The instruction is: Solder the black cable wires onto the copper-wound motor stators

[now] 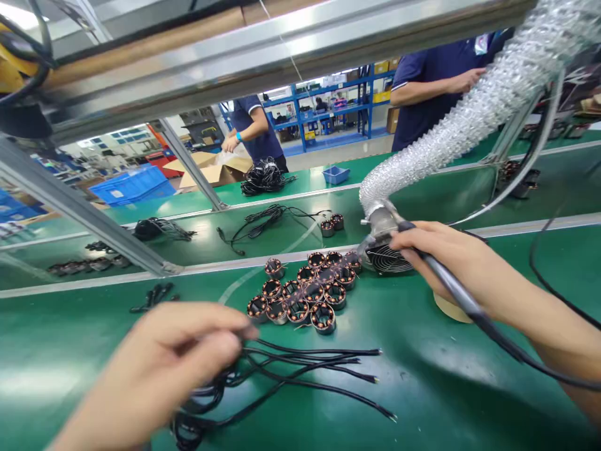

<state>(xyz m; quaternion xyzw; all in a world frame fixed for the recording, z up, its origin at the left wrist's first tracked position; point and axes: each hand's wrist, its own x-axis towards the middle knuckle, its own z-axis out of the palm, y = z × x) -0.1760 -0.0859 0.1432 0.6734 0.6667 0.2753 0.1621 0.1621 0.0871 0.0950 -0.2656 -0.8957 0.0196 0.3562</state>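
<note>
My left hand [188, 357] is closed in a pinch, blurred by motion, on what looks like a black cable at its fingertips. Below it lies a bundle of black cables [300, 376], their stripped ends pointing right. In my right hand [451, 263] is a soldering iron [446, 285], gripped by its dark handle, with its cord trailing over my forearm. Its front end is raised beside the fan [389, 259] on the duct mouth. Several copper-wound stator rings [297, 310] stand grouped on the green bench between my hands.
A silver flexible duct [422, 138] hangs down from the upper right. Beyond the bench rail lie a loose black cable [267, 219] and two more stators [327, 227]. Short black pieces [157, 295] lie at left. A tape roll [451, 307] sits under my right wrist. Two people stand opposite.
</note>
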